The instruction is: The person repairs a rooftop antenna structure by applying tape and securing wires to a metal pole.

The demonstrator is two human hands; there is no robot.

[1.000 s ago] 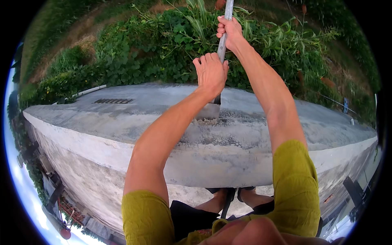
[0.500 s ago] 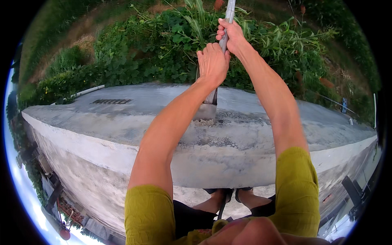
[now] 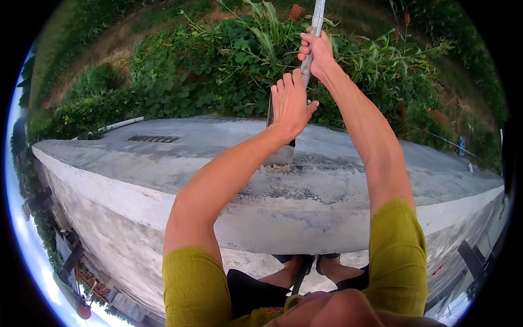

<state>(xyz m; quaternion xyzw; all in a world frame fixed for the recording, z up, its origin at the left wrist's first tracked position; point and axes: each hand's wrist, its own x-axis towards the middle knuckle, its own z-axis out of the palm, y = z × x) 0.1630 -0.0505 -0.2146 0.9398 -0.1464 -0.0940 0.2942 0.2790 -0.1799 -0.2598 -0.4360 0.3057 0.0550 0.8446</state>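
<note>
Pale grey in colour, a slender pole (image 3: pixel 317 19) is held aslant above the far side of a concrete slab (image 3: pixel 332 182), with its upper end cut off by the top edge of the view. It is gripped by the right hand (image 3: pixel 320 53), whose fingers are curled closed around the shaft. Below, the lower visible part of the pole is passed behind the left hand (image 3: pixel 291 109), which is placed back uppermost. Its fingers are extended forward and the thumb is spread out to the right; since the palm is hidden, it cannot be told whether the pole is touched by it. An upright post (image 3: pixel 270 111) is partly covered by the left hand, and a grey block (image 3: pixel 280 156) is seen at its foot, edged with rough mortar. Both forearms are stretched forward over the slab from olive-green sleeves (image 3: pixel 397 245). A dark grille (image 3: pixel 153 139) is set into the slab at left, near a white pipe (image 3: pixel 124 123). Beyond the far edge, the ground is covered by green plants (image 3: pixel 180 76).
</note>
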